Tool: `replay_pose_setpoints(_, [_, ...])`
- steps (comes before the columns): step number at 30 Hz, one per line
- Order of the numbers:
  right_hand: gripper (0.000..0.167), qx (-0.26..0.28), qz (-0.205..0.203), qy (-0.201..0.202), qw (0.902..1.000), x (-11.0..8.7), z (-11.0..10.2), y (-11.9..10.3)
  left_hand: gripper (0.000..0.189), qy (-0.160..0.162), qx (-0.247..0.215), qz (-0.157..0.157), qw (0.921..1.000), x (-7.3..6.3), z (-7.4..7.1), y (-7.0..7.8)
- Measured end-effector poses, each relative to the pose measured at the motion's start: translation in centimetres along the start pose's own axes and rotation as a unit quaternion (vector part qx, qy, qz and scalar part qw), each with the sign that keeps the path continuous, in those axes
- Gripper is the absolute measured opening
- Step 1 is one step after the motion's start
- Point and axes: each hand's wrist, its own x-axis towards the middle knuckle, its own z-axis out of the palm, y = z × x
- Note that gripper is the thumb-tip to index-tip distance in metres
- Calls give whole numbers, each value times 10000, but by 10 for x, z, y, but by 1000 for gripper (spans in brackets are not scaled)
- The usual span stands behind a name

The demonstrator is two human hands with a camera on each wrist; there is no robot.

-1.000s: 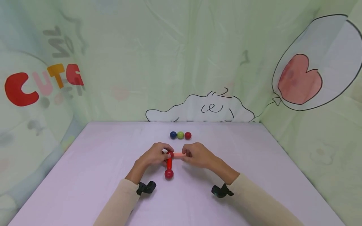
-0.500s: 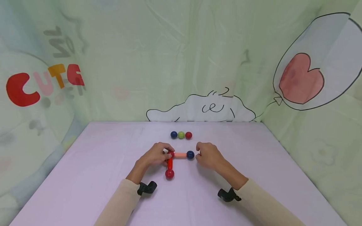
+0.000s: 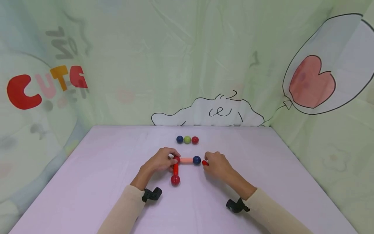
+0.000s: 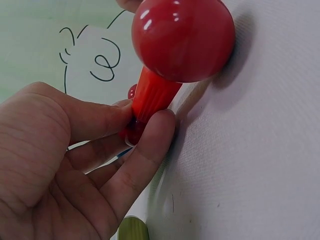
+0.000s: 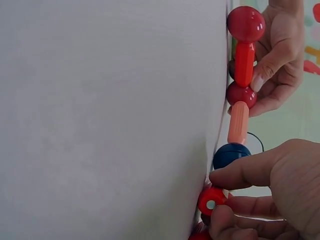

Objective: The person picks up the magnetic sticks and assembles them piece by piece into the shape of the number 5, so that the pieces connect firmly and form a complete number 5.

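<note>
My left hand [image 3: 160, 160] pinches a small red ball [image 5: 241, 95] at the corner of an L-shaped piece made of rods and balls. From that corner a red rod [image 3: 175, 169] runs toward me to a larger red ball [image 3: 175, 180]. A salmon-pink rod [image 3: 186, 160] extends rightward to a dark blue ball [image 3: 196, 160]. Just right of the blue ball, my right hand [image 3: 217, 165] pinches a short red rod [image 3: 205, 162]. Its end, with a pale round spot, faces the camera in the right wrist view; the fingers hide part of it.
Blue [image 3: 179, 139], green [image 3: 187, 139] and red [image 3: 195, 140] balls stand in a row behind the piece. A green ribbed piece [image 4: 132, 229] shows low in the left wrist view. The table [image 3: 87, 182] meets a printed curtain [image 3: 131, 65] at the back.
My right hand has moved right off the salmon-pink rod, uncovering the blue ball at its end. A short red rod now shows in its fingers. The left hand keeps its hold.
</note>
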Motion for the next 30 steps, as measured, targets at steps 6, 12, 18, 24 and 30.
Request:
replay_pose_setpoints(6, [14, 28, 12, -116, 9999, -5, 0, 1, 27, 29, 46, -3, 10000, 1, 0, 1])
replay_pose_setpoints(12, [16, 118, 0, -339, 9994, -11, -1, -6, 27, 12, 63, 13, 10000, 1, 0, 1])
replay_pose_setpoints(18, [20, 564, -361, -666, 9955, -16, -6, -18, 27, 22, 41, 24, 10000, 1, 0, 2])
replay_pose_setpoints(24, [18, 763, -1070, -1032, 9859, -18, -6, -27, 26, 50, 98, 18, 9999, 1, 0, 1])
replay_pose_setpoints(30, [16, 729, -1725, -1257, 9742, -20, -2, -39, 26, 52, 91, 9, 9999, 1, 1, -1])
